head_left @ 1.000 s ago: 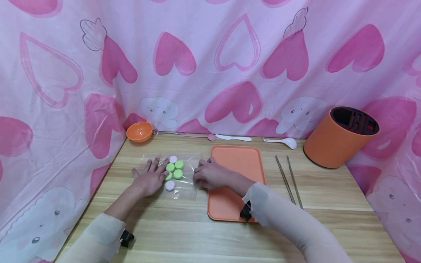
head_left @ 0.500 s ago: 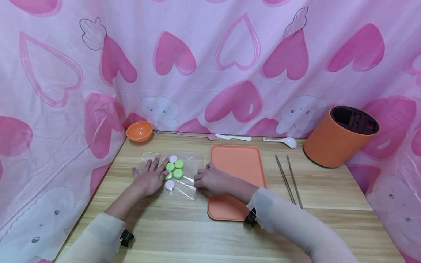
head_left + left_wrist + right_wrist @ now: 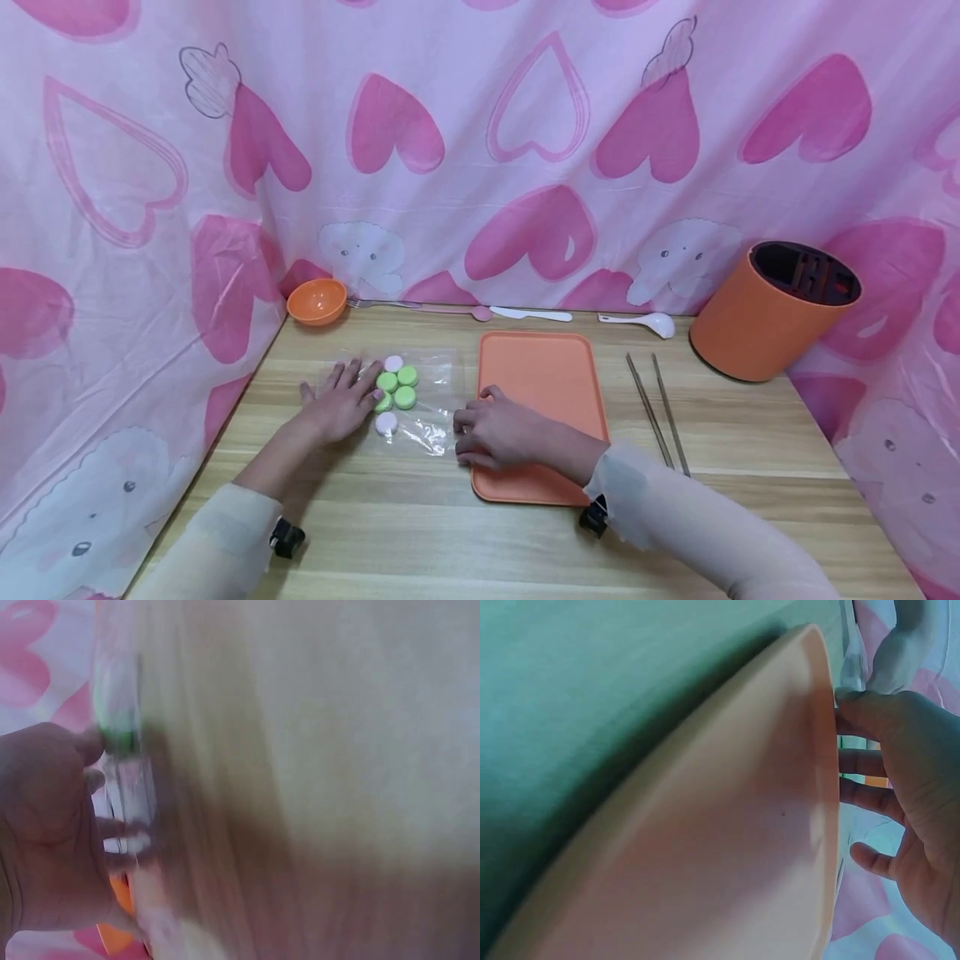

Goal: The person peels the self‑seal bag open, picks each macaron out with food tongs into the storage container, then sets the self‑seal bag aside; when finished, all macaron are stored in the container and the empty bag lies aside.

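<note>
Right hand point(image 3: 498, 429) moved rightward, left hand point(image 3: 341, 408) splayed on bag point(image 3: 429, 432)

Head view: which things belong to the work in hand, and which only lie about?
Likely in use: clear plastic bag under the left hand, macaron-like pieces, possibly the orange tray.

Likely lying about: fork, orange bowl, pink spoon, white knife, white spoon, metal chopsticks, knife block.

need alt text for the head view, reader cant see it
A person's left hand lies spread on a clear plastic bag with green and pale discs; the right hand is over an orange tray's left edge. Along the back of the wooden table are an orange bowl, utensils and an orange holder.
</note>
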A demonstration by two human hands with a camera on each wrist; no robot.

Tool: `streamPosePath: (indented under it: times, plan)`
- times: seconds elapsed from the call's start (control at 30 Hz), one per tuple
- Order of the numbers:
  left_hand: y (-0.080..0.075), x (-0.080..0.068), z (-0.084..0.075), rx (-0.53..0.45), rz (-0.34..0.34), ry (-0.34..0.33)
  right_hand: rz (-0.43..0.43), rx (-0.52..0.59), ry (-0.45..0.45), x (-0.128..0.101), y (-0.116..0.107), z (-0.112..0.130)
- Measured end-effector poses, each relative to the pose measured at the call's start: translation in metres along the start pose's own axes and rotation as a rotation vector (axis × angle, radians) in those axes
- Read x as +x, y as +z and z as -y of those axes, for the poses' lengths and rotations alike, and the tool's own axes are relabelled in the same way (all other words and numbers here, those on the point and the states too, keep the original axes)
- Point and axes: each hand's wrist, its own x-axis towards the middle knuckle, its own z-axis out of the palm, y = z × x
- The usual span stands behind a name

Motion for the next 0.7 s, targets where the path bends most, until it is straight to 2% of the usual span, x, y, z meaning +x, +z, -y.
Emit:
streamPosePath:
  times: [0.13,0.2,0.27,0.37,0.43,0.47,0.57,0.7]
  plan:
    - [-0.005,0.009,0.023,-0.054,0.02,0.098,0.003,0.006,0.023,-0.005,0.002,0.002]
    - [-0.003,0.018,0.04,-0.052,0.03,0.153,-0.001,0.021,0.036,-0.006,0.004,0.002]
    - [-0.011,0.018,0.044,-0.048,0.061,0.186,-0.006,0.034,0.045,-0.007,0.005,0.003]
    - [-0.023,0.015,0.04,-0.037,0.125,0.191,-0.013,0.046,0.059,-0.008,0.006,0.003]
    - [-0.035,0.008,0.029,-0.036,0.181,0.168,-0.014,0.053,0.064,-0.009,0.006,0.003]
    - [-0.035,0.008,0.028,-0.034,0.193,0.158,-0.014,0.057,0.066,-0.009,0.006,0.003]
    - [-0.036,0.007,0.028,-0.037,0.205,0.158,-0.011,0.072,0.065,-0.01,0.005,0.004]
    - [-0.035,0.006,0.027,-0.05,0.186,0.21,-0.009,0.085,0.067,-0.011,0.005,0.005]
